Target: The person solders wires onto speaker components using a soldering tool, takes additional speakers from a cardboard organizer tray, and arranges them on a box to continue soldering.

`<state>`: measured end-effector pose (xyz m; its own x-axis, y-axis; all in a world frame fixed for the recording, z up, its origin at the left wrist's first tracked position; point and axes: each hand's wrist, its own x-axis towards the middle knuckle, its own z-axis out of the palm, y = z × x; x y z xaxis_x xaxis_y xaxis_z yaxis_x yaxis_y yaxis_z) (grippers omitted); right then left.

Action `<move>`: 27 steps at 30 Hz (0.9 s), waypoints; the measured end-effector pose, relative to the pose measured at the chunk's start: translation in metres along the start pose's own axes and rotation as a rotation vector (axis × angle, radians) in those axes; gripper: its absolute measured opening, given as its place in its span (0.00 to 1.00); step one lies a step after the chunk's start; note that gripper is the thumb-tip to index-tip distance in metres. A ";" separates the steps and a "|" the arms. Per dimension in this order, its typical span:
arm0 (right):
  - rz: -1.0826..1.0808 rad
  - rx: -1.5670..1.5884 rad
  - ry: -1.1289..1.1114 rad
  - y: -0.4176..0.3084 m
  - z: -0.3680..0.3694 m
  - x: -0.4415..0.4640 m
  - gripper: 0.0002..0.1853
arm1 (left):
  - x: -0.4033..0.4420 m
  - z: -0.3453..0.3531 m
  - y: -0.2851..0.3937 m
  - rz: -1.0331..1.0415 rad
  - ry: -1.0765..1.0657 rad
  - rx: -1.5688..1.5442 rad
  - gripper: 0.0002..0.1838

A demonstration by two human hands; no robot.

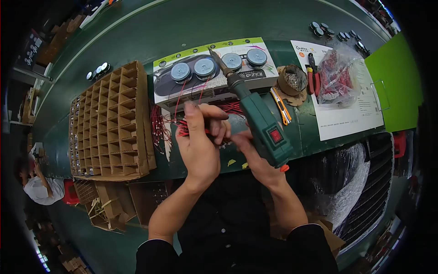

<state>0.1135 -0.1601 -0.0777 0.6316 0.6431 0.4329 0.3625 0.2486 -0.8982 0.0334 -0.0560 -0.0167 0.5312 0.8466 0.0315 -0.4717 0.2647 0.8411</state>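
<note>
My left hand (199, 141) is closed around a bunch of thin red wires (183, 128), thumb upward. My right hand (255, 160) is beside it, behind the green soldering gun (261, 124); its fingers are partly covered by the tool, so what they hold is hidden. The gun's tip points up toward a printed box (164, 91). Four round metal speakers stand on the box, among them one at the left (181, 72) and one at the right (256, 58). Red wires run from the two left speakers down toward my left hand. More loose wires (159, 128) lie left of it.
A divided cardboard box (109, 123) stands at the left. Right of the gun are an orange cutter (281, 107), a round tin (292, 80), red pliers (313, 77), paper (337, 121) and a plastic bag (336, 77). A person (43, 187) is at far left.
</note>
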 end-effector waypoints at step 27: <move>0.175 0.119 -0.063 -0.048 -0.013 0.054 0.23 | 0.028 -0.020 0.032 -0.003 -0.439 0.704 0.09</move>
<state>0.1391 -0.1468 -0.0102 0.6324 0.7269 0.2676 0.1651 0.2110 -0.9634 0.0193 -0.0142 -0.0002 0.8271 0.5504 0.1138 0.0035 -0.2075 0.9782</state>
